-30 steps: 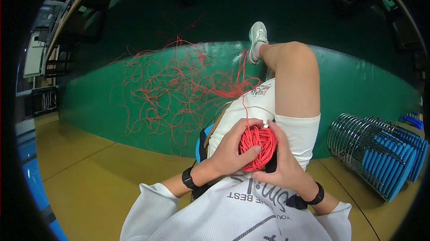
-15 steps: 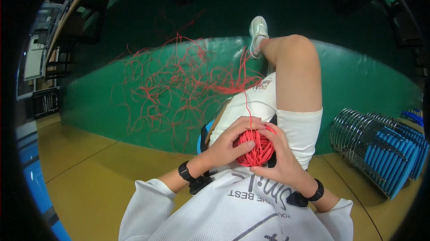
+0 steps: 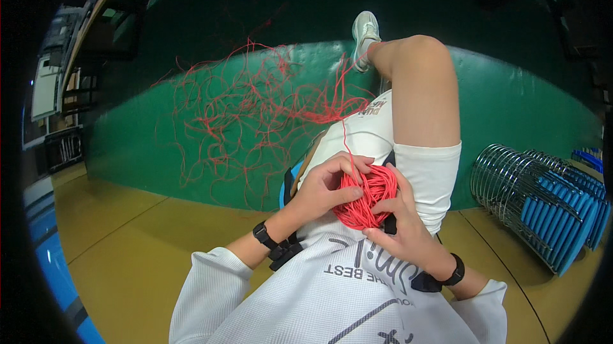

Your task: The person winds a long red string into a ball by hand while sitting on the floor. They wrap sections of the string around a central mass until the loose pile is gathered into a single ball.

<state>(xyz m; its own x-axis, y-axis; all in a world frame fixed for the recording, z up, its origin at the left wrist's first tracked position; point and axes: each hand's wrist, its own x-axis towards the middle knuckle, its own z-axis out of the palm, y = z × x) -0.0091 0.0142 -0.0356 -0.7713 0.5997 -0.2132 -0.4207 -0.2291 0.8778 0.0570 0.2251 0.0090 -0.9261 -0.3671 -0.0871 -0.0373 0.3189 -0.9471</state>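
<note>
A ball of red cord (image 3: 365, 198) sits over my lap between both hands. My left hand (image 3: 329, 185) grips its left side, the thumb lying across the windings and the fingers at the top edge. From those fingers a single strand runs up toward a loose, tangled spread of red cord (image 3: 255, 104) on the green floor. My right hand (image 3: 402, 219) closes round the ball's right and lower side, its thumb and fingers pressed on the windings. Some fingertips are hidden behind the ball.
Stacked blue stools with metal legs (image 3: 562, 216) stand at the right on the yellow floor (image 3: 147, 242). My bent leg with a white shoe (image 3: 365, 28) reaches forward over the green floor (image 3: 511, 107). Dark furniture lines the far left and far right.
My right fingers have come forward onto the face of the ball, and more of its top shows. My left fingers have shifted slightly left along the strand. The view has tilted a little.
</note>
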